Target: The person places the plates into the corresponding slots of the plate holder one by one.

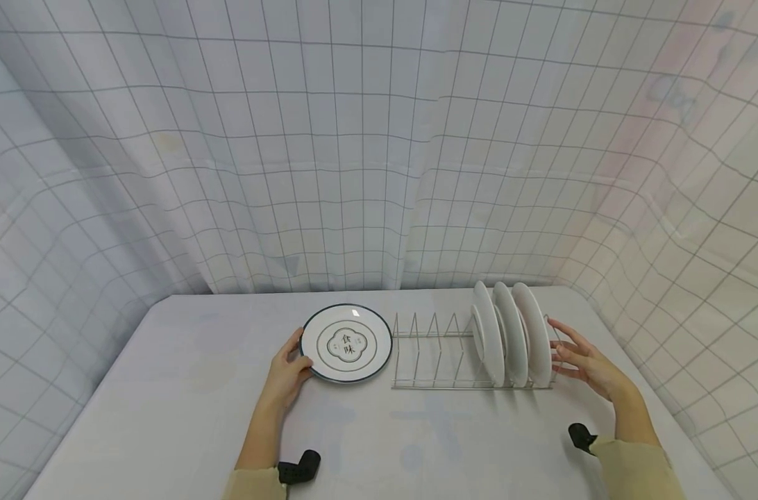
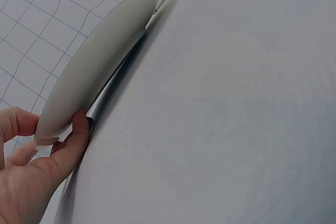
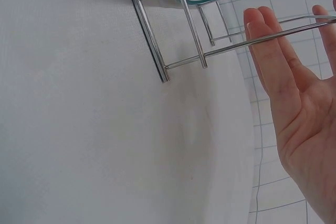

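My left hand [image 1: 285,375] grips the left edge of a white plate [image 1: 346,344] with a dark blue rim and printed characters at its centre. In the left wrist view, thumb and fingers pinch the rim of the plate [image 2: 100,56], which is tilted, its underside towards the camera. At the right end of a wire dish rack [image 1: 438,388], my right hand [image 1: 594,368] has its fingers extended against the end wires. The right wrist view shows these fingers nearly straight by the rack's end wire [image 3: 241,46]. Several white plates [image 1: 486,333] stand upright in the rack's right part.
All of this is on a white table [image 1: 185,389]. White curtains [image 1: 329,173] with a dark grid pattern enclose the back and sides. Bare wire slots show in the rack's left part, beside the held plate. Black wrist mounts [image 1: 300,467] sit at both sleeves.
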Available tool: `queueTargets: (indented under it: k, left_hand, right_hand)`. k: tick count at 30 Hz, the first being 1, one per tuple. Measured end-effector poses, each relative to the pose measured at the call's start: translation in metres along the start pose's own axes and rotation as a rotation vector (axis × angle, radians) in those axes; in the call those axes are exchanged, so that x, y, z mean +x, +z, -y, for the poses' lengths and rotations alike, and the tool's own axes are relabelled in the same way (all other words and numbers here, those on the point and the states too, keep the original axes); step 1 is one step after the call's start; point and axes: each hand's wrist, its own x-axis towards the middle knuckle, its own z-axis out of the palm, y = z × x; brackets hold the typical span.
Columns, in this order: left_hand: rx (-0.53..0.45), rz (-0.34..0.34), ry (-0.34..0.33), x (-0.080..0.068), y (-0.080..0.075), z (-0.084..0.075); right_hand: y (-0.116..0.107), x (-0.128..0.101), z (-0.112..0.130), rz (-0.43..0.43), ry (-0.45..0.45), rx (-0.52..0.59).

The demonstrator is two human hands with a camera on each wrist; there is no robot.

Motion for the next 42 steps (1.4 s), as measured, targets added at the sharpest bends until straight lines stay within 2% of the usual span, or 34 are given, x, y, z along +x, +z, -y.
queueTargets:
  k: [4,10,12,18,21,24,27,34,39,42]
  left_hand:
    - [-0.085,0.03,-0.027,-0.001,-0.001,-0.001]
    - [-0.277,0.14,-0.046,-0.004,-0.004,-0.003]
    - [-0.311,0.173,-0.041,-0.004,-0.006,-0.004]
    - [-0.29,0.257,0.033,-0.005,-0.01,-0.004]
    - [-0.252,0.245,0.062,-0.006,-0.011,-0.01]
    - [-0.191,0.219,0.103,-0.008,-0.007,-0.022]
    - [-0.123,0.208,0.168,-0.011,0.0,-0.039]
    - [-0.03,0.193,0.309,-0.014,0.028,-0.081]
    - [-0.006,0.216,0.42,-0.011,0.058,-0.104]
    - [-0.021,0.264,0.446,-0.011,0.08,-0.113]
  right_hand:
    - [-0.001,0.0,-0.001,0.007,-0.009,0.003]
    - [-0.002,0.001,-0.003,0.007,-0.017,0.008]
    - [-0.002,0.001,-0.003,0.007,-0.017,0.012]
    - [-0.001,0.0,-0.001,0.012,-0.019,0.018]
    - [-0.001,0.001,-0.001,0.014,-0.022,0.018]
    - [-0.001,0.001,-0.002,0.013,-0.024,0.016]
    - [-0.001,0.001,-0.002,0.009,-0.022,0.016]
    - [-0.001,0.002,-0.002,0.009,-0.021,0.009]
    - [-0.001,0.002,-0.003,0.007,-0.016,0.007]
    - [-0.002,0.002,-0.003,0.006,-0.017,0.005]
